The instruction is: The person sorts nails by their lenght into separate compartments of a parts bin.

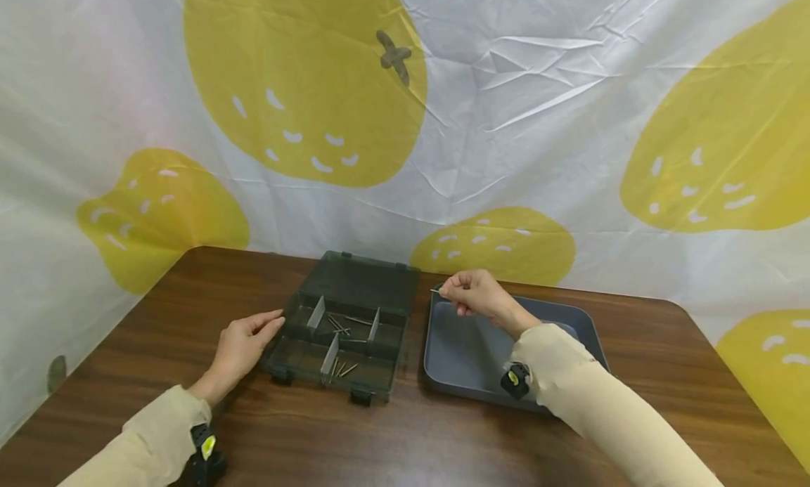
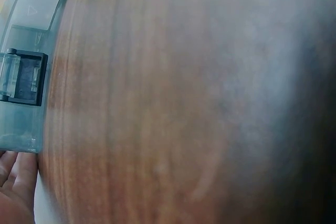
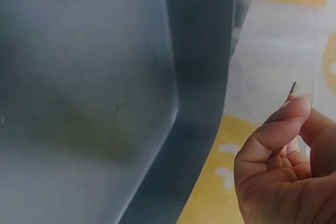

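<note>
A dark see-through plastic organizer box (image 1: 304, 357) lies with its lid (image 1: 363, 282) raised at the back. Several thin brass-coloured screws (image 1: 338, 325) lie in a middle compartment, and several more screws (image 1: 344, 369) in a front one. My left hand (image 1: 239, 346) touches the box's left side with fairly straight fingers; part of that hand (image 2: 21, 182) shows against the box's end in the left wrist view. My right hand (image 1: 477, 294) pinches a small screw (image 1: 434, 291) between thumb and forefinger over the tray's back left corner. Its threaded tip shows in the right wrist view.
Right of the box stands a shallow dark grey tray (image 1: 452, 381), partly covered by my right forearm. Both sit on a brown wood-grain table (image 1: 392, 445). A white cloth (image 1: 493, 164) with yellow fruit prints hangs behind the table.
</note>
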Demonstrator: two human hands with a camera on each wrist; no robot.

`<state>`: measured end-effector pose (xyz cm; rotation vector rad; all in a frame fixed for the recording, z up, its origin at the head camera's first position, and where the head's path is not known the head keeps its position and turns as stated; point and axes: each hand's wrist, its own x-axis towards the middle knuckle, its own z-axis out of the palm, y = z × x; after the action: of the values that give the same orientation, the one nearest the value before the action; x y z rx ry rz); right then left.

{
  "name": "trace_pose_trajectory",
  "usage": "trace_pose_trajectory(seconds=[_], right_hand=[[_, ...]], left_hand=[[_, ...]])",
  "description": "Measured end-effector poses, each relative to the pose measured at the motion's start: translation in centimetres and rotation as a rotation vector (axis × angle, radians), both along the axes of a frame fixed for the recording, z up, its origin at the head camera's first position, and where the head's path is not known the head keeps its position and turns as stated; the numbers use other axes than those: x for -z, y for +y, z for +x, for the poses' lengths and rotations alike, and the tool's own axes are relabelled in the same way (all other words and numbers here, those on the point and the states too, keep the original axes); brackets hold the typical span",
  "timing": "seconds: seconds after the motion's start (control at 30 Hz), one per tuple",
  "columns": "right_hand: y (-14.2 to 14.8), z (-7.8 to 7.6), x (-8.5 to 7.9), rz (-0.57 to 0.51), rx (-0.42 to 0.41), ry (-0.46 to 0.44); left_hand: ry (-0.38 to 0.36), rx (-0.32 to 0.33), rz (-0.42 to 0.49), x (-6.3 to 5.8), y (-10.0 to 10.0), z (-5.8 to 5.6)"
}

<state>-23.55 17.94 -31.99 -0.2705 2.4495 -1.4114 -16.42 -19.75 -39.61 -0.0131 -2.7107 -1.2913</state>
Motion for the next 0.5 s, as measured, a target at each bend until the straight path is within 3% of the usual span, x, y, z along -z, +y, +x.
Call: trace_pose_trajectory(seconds=[0.17, 0.5], right_hand=[[-1.1, 0.9, -0.3, -0.035, -0.038, 0.013], [-3.4, 2.4, 0.4, -0.117, -0.075, -0.038]], left_hand=[[-0.024, 0.000, 0.022, -0.1, 0.0, 0.0], [0.022, 0.008, -0.019, -0.1, 0.0, 0.0]])
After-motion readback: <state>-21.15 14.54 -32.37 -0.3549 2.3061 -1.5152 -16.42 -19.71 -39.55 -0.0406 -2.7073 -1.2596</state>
